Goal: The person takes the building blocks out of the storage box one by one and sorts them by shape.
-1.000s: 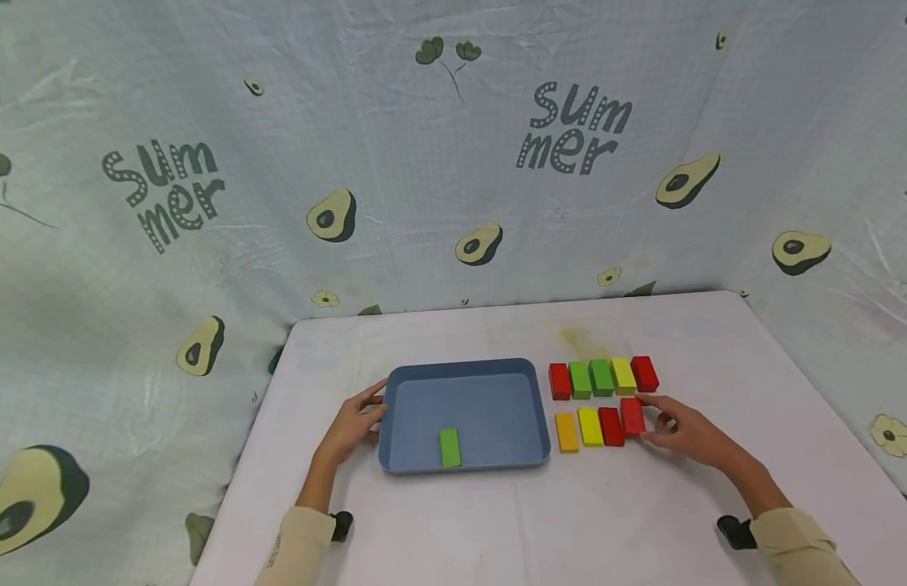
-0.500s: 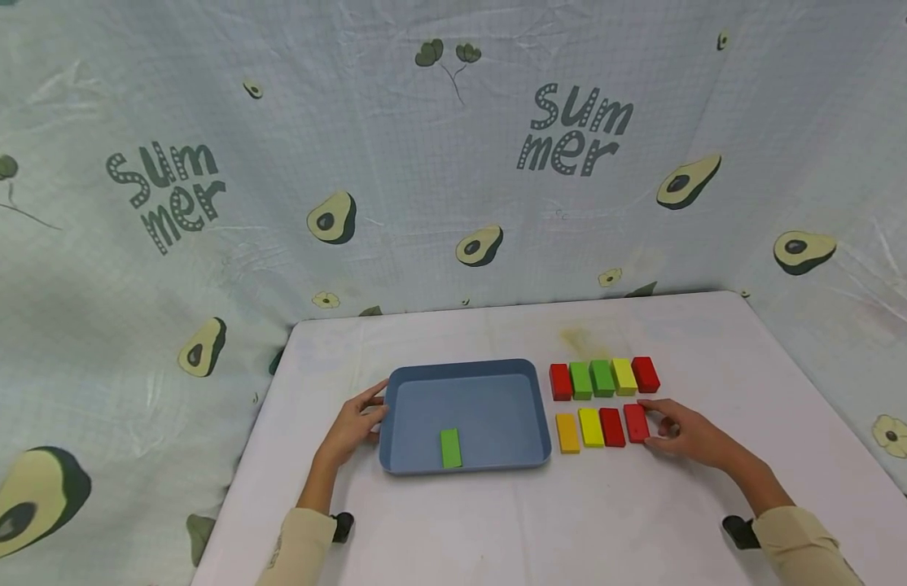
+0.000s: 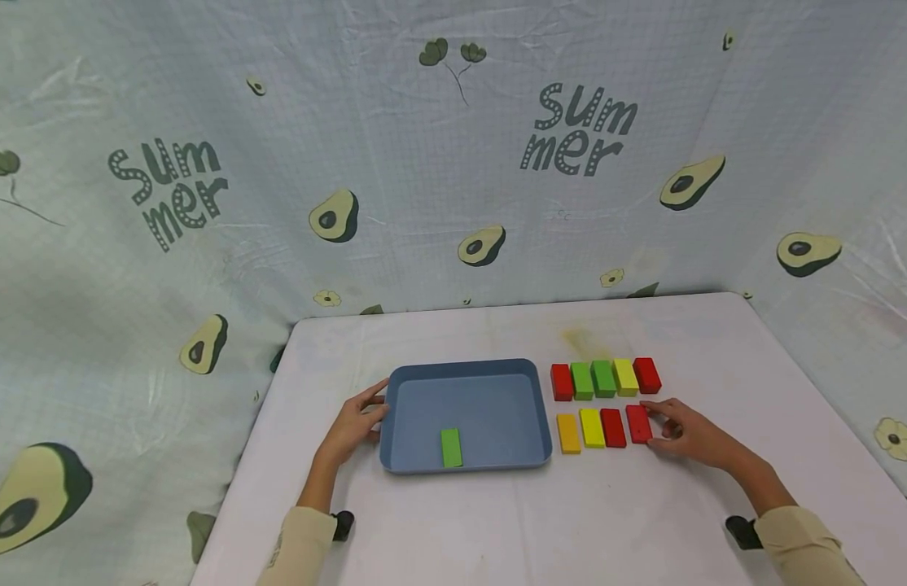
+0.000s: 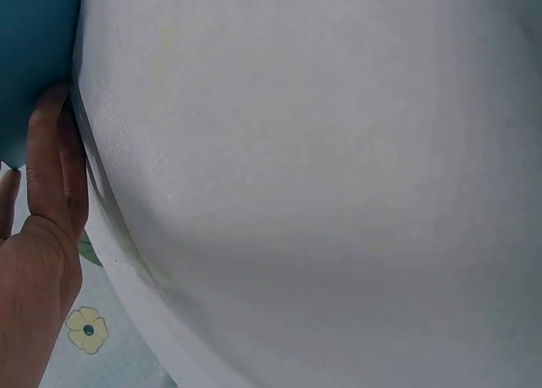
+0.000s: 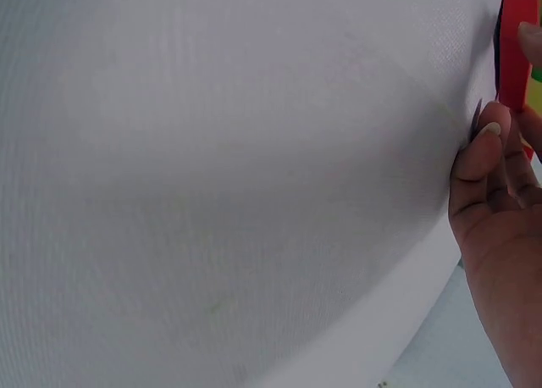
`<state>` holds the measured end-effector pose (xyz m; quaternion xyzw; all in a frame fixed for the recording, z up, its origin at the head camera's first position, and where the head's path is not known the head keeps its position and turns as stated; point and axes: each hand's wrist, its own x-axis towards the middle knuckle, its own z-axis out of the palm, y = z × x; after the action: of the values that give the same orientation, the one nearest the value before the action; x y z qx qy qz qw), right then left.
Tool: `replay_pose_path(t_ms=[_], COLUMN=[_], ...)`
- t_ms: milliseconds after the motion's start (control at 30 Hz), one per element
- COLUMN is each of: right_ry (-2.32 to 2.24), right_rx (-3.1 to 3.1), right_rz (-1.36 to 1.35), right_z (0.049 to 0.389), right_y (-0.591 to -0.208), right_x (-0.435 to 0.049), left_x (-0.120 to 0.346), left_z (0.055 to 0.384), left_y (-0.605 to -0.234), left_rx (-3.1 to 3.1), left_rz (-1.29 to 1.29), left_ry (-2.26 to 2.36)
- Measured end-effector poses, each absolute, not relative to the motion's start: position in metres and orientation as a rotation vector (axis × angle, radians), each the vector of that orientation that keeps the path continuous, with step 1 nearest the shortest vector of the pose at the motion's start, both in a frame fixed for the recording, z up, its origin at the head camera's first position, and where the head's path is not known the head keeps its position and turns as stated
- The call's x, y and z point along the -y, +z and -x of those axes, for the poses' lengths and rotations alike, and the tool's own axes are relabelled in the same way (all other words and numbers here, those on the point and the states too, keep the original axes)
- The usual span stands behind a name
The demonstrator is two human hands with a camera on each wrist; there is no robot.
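Note:
My right hand (image 3: 691,431) pinches a red block (image 3: 638,425) at the right end of the front row, thumb and forefinger at its near and far ends. In the right wrist view, that red block (image 5: 515,49) shows at the upper right edge beside the curled lower fingers (image 5: 478,155). My left hand (image 3: 354,425) rests against the left side of a blue-grey tray (image 3: 497,415), its fingers fairly straight. The left wrist view shows those fingers (image 4: 47,163) touching the tray's side (image 4: 34,41). One green block (image 3: 451,448) lies in the tray near its front wall.
Left of the held block lie another red block (image 3: 612,427), a yellow block (image 3: 592,427) and an orange block (image 3: 568,433). Behind them is a row of several red, green and yellow blocks (image 3: 603,378). A white cloth (image 3: 571,521) covers the table; a printed curtain (image 3: 424,163) hangs behind.
The red block in my right hand has come down slightly and toward me, now lying level with its row, a little apart from the neighbouring red block. The left hand and tray stay put.

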<state>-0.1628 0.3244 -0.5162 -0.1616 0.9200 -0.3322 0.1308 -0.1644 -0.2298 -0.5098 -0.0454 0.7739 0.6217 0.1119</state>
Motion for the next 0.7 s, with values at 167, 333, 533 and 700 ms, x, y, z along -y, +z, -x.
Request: replay_pose_path(t_ms=[167,333,533,700], right_ry=[-0.985,-1.015,-1.025,-1.009], right_rx=[-2.655,-2.677,-2.772,-2.841], right_rz=[0.460,0.503,0.576,0.537], right_z=[0.164,0.164,0.164,0.168], right_y=[-0.517,-0.521,-0.522,-0.518], right_x=[-0.325,-0.327,-0.324,-0.317], left_x=[0.229,0.230,0.230,0.231], left_z=[0.164,0.164,0.165,0.166], left_y=[-0.509,-0.510,-0.511,-0.512], left_rx=[-2.267,-2.281,-2.293,-2.280], left_rz=[0.121,0.146,0.153,0.139], left_ry=[1.833,1.820,1.823,1.815])
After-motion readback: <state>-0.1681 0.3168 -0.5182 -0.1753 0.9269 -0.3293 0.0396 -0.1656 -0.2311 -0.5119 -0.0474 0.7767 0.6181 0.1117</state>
